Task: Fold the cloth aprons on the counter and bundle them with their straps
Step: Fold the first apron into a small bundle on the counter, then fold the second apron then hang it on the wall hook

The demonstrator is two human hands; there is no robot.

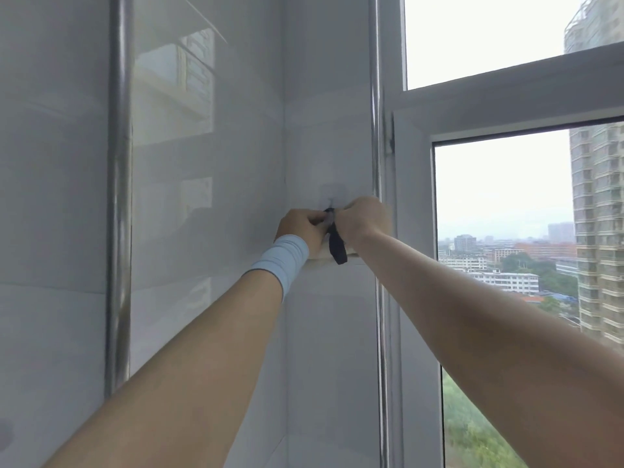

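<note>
Both my arms reach up to a spot on the white tiled wall, in the corner beside the window. My left hand [304,228], with a light blue wristband, and my right hand [363,219] meet there with curled fingers, pinching a dark strap [338,246] whose loop hangs down between them. A faint hook [329,197] sits on the wall just above the hands. Under the hands a small pale piece of cloth [320,260] shows; most of it is hidden.
Glossy white wall tiles [209,231] fill the left and middle. Two vertical metal pipes [118,197] run down the wall. A white-framed window [415,231] at the right looks out on buildings and trees.
</note>
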